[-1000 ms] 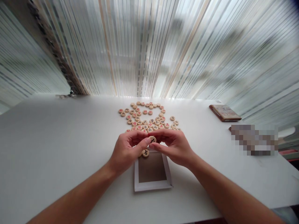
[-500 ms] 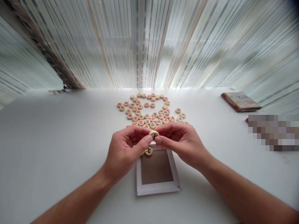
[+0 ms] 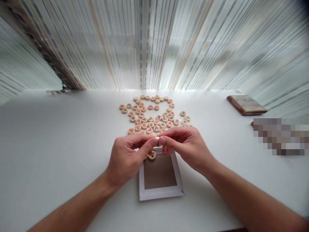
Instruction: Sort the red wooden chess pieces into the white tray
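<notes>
My left hand [image 3: 131, 153] and my right hand [image 3: 183, 148] meet over the far edge of an open box tray [image 3: 161, 195]. Pinched between the thumbs and fingers of both is one round wooden Chinese chess piece [image 3: 157, 142], its black mark largely covered by my thumbs. Below my left thumb, another piece [image 3: 152, 155] with a black mark lies in the tray's far left corner. Beside it a further piece is mostly hidden by my left hand. Beyond my hands, several pieces [image 3: 156, 129] with red or black characters, a few of them blank side up, are spread on the table.
The white table [image 3: 72, 154] reaches back to striped curtains [image 3: 125, 48]. At the right lies a flat brown box [image 3: 246, 105] with a picture on top. Nearer me is a blurred-out item [image 3: 280, 137]. A small cluttered object [image 3: 63, 90] sits at the far left edge.
My thumbs have moved further over the held piece, so less of its black mark shows. The whole view has shifted slightly; the loose pieces lie as before.
</notes>
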Motion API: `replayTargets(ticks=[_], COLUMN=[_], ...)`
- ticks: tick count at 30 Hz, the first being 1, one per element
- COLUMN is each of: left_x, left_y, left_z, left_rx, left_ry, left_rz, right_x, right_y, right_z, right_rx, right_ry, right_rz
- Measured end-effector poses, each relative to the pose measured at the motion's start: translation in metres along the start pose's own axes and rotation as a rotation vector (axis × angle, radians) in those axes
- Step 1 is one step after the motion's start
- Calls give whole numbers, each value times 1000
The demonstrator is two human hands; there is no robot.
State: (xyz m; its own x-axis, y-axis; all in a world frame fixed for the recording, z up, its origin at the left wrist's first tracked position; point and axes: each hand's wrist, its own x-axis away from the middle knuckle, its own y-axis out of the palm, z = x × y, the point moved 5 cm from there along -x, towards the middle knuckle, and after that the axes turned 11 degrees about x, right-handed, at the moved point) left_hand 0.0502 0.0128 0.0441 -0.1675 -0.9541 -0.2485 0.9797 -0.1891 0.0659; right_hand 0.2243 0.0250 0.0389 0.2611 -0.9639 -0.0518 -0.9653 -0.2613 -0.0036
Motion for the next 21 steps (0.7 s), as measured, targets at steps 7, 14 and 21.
replayTargets(ticks=[7, 14, 21], left_x=[0, -3, -3], left_y=[4, 3, 5], left_z=[0, 1, -1], left_rx=[91, 224, 270], left_ry=[-38, -78, -106], left_rz=[-17, 24, 5], right_x=[-1, -1, -1], right_y=[-1, 0, 1], right_z=[5, 7, 6], right_rx=[-78, -195, -226], right_ry=[81, 137, 160], right_rz=[-26, -73, -111])
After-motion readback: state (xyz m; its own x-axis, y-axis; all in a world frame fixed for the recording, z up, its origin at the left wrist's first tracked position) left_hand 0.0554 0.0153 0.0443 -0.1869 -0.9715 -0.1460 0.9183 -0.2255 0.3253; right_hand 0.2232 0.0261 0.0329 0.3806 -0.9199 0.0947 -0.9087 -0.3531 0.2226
